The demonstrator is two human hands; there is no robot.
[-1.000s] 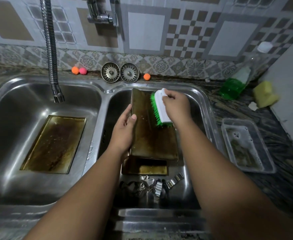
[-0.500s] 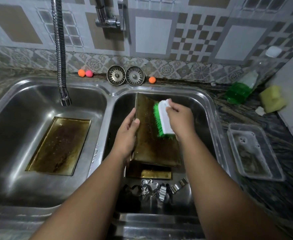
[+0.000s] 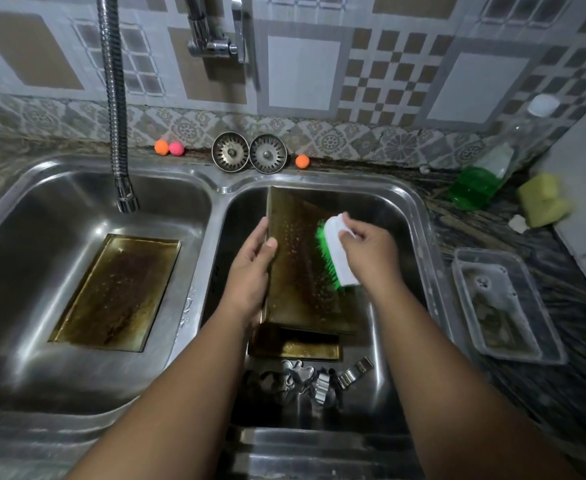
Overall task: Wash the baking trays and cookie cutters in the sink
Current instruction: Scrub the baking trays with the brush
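Right hand, fingers clamped on the brush, had slid down the tray gripped by the left hand, so scrubbing was progressing

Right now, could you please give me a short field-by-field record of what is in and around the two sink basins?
left hand: grips the left edge of the tilted baking tray
right hand: holds the scrub brush, green bristles against that tray
right basin: a second tray lying under the tilted one; cookie cutters at the near end
left basin: third tray flat on the bottom, stained
faucet hose: over the left basin, no water visible
counter, right: plastic container, yellow sponge, green soap bottle
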